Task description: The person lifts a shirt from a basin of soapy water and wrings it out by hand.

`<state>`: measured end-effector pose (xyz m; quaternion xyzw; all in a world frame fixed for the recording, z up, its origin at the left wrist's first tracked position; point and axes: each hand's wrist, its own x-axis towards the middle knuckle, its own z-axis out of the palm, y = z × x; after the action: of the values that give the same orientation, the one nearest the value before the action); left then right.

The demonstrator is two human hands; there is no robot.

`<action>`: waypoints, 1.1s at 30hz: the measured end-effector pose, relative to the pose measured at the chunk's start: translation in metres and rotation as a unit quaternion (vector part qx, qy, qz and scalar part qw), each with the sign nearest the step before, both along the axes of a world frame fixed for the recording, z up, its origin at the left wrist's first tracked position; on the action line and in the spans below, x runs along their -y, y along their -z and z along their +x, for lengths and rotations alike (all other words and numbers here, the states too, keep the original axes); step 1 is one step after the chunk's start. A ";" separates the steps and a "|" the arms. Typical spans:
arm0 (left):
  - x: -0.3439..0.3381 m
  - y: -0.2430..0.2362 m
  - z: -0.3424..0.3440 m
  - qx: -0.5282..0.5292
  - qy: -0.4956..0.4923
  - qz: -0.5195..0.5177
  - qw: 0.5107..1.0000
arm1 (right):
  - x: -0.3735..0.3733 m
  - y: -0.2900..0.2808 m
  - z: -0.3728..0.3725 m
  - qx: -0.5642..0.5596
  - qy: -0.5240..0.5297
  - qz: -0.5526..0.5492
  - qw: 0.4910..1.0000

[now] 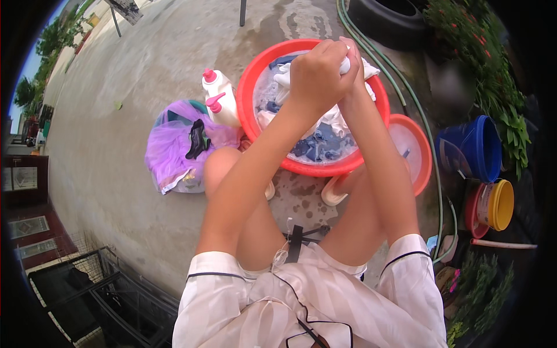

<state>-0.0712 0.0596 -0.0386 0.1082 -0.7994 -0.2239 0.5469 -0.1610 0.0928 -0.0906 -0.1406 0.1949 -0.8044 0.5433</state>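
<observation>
A large red basin (pixel 246 113) holds sudsy water with blue garments (pixel 322 145) and white cloth lying in it. Over its far half, my left hand (pixel 318 76) and my right hand (pixel 354 68) are pressed together, both closed around a bunched white cloth (pixel 345 65). A small lump of it shows between the fingers, while the rest is hidden by my hands and forearms. I cannot tell whether it joins the white fabric (pixel 333 123) in the water below.
Left of the basin stand white pump bottles (pixel 219 95) with pink tops and a purple mesh-covered tub (pixel 165 136) bearing a black item (pixel 198 139). To the right are a smaller orange-red basin (pixel 422 148), a green hose (pixel 419 104), a blue bucket (pixel 490 148) and a yellow bucket (pixel 502 204).
</observation>
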 end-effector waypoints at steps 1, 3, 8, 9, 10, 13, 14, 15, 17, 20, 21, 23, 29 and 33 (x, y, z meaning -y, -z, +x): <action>0.005 0.002 0.001 0.003 -0.001 0.002 1.000 | 0.002 -0.005 0.007 0.003 -0.001 0.002 1.000; 0.029 0.000 -0.005 0.021 -0.085 0.135 0.987 | 0.008 -0.032 0.031 -0.007 0.145 0.193 0.970; 0.037 -0.007 0.005 0.008 -0.083 0.172 0.982 | 0.006 -0.047 0.063 -0.007 0.157 0.175 0.972; 0.022 -0.009 0.004 -0.006 -0.068 0.092 0.993 | 0.010 -0.037 0.036 0.016 0.117 0.163 0.979; 0.009 -0.011 0.001 -0.023 -0.036 0.045 0.998 | 0.016 -0.019 0.005 0.027 0.078 0.090 0.993; 0.025 -0.004 -0.007 -0.006 -0.091 0.066 0.994 | 0.021 -0.026 0.014 -0.017 0.158 0.146 0.977; 0.041 -0.008 0.001 0.017 -0.112 0.173 0.978 | 0.014 -0.042 0.040 -0.025 0.177 0.184 0.966; 0.048 -0.011 0.006 0.016 -0.115 0.172 0.978 | 0.012 -0.048 0.062 -0.025 0.174 0.183 0.967; 0.054 -0.016 0.012 0.034 -0.117 0.231 0.965 | 0.011 -0.055 0.089 -0.029 0.201 0.191 0.961; 0.024 -0.017 0.006 0.011 -0.087 0.083 0.993 | 0.018 -0.036 0.025 0.042 0.101 0.124 0.986; 0.021 -0.015 0.000 0.010 -0.082 0.084 0.993 | 0.021 -0.027 0.005 0.056 0.076 0.101 0.990; 0.024 -0.003 -0.003 0.026 -0.079 0.062 0.995 | 0.021 -0.029 0.017 0.010 0.115 0.154 0.981; 0.059 -0.012 0.015 0.082 -0.159 0.225 0.958 | 0.018 -0.044 0.081 -0.053 0.178 0.195 0.963; 0.015 -0.003 0.006 0.073 -0.074 0.053 0.993 | 0.028 -0.027 0.019 0.052 0.097 0.170 0.979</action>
<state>-0.0651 0.0443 -0.0357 0.2121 -0.8140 -0.2163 0.4956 -0.1425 0.0648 -0.0638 0.0154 0.3129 -0.8149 0.4876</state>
